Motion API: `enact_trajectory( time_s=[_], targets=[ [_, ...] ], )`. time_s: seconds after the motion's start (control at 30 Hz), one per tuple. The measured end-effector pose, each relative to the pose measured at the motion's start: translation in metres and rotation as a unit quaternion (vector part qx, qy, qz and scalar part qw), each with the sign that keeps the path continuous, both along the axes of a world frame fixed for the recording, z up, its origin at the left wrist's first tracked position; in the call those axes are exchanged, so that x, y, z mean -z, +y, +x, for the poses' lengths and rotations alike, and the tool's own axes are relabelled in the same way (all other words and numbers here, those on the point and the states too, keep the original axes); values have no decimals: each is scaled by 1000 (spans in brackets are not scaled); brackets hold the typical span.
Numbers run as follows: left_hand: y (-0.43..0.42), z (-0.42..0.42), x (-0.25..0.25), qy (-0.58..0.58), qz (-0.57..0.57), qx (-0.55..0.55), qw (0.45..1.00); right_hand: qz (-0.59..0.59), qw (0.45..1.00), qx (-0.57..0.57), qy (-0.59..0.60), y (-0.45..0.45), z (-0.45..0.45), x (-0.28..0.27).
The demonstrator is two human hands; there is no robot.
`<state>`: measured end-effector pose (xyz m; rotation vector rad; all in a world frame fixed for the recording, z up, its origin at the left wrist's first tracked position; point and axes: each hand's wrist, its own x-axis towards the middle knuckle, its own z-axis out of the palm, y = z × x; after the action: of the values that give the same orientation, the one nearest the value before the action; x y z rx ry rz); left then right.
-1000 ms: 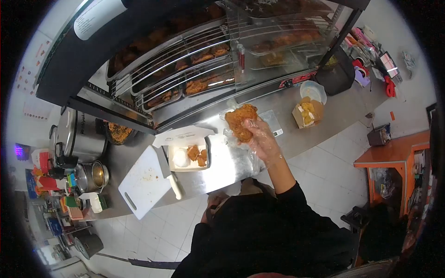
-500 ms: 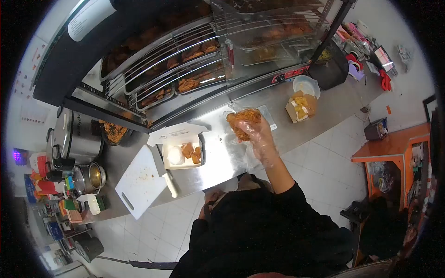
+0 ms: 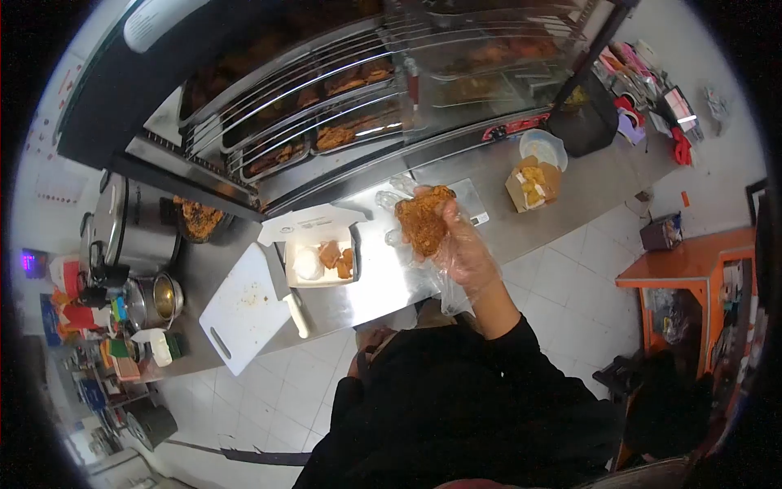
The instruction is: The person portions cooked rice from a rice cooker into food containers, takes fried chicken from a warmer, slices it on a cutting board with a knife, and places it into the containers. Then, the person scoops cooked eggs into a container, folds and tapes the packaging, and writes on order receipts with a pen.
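In the head view, my right hand (image 3: 468, 253), in a clear plastic glove, grips a large piece of breaded fried chicken (image 3: 422, 222) above the steel counter. Crumpled clear plastic (image 3: 393, 196) shows just behind the chicken. Left of it stands an open takeaway box (image 3: 322, 283) holding a white mound of rice (image 3: 308, 264) and several brown chicken chunks (image 3: 330, 254). My left hand (image 3: 371, 339) hangs low beside my body at the counter edge; its fingers do not show clearly. A knife (image 3: 296, 314) lies between the box and a white cutting board (image 3: 240, 314) with crumbs.
A heated display cabinet (image 3: 326, 183) with trays of fried chicken stands behind the counter. To the right are a filled takeaway carton (image 3: 533, 186) and a round plastic tub (image 3: 544, 145). On the left stand a rice cooker (image 3: 147, 224) and metal pots (image 3: 163, 300).
My right hand has turned, so more of the fried chicken's broad side faces up. It stays over the same part of the counter. The box, knife and board stay in place.
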<state>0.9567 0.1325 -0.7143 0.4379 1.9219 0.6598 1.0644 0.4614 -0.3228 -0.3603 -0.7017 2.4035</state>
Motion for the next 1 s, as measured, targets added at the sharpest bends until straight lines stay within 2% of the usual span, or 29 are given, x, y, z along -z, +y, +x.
enact_trajectory(
  time_s=[0.03,0.13,0.23,0.37,0.47,0.53,0.57,0.63,0.73,0.8,0.83,0.87,0.9,0.93,1.0],
  targets=[
    [-4,-1,-1,-2,2,-9,1000,-12,999,-26,18,-2,-4,2],
    [-15,0,-2,0,8,-44,999,16,997,10,-79,-13,-29,15],
    [-24,-6,-2,-2,32,-90,995,171,979,2,-112,-19,-59,36],
    [-53,-19,1,-30,103,-211,971,159,981,-21,-109,-56,-118,3],
    [-92,-33,-28,-183,221,-351,891,74,992,-67,-77,-96,-182,28],
    [-116,-48,-79,-182,201,-351,896,42,971,-217,-87,-119,-228,60],
    [-125,-63,-98,-183,192,-343,901,29,951,-275,-137,-137,-251,68],
    [-162,-84,-100,-173,147,-425,876,16,910,-356,-213,-173,-298,65],
    [-230,-122,-91,-166,122,-551,809,50,914,-343,-210,-199,-408,112],
    [-265,-153,-102,-52,42,-610,790,150,915,-268,-260,-194,-487,129],
    [-292,-160,-77,20,70,-646,760,187,927,-219,-241,-189,-530,144],
    [-319,-175,-52,90,100,-679,722,279,896,-164,-303,-187,-561,126],
    [-338,-193,-47,118,85,-682,716,471,768,-102,-423,-166,-607,151],
    [-355,-207,-47,145,66,-686,710,559,717,-10,-416,-164,-634,160],
    [-378,-234,-42,112,74,-744,655,581,650,-85,-483,-177,-667,111]
  ],
)
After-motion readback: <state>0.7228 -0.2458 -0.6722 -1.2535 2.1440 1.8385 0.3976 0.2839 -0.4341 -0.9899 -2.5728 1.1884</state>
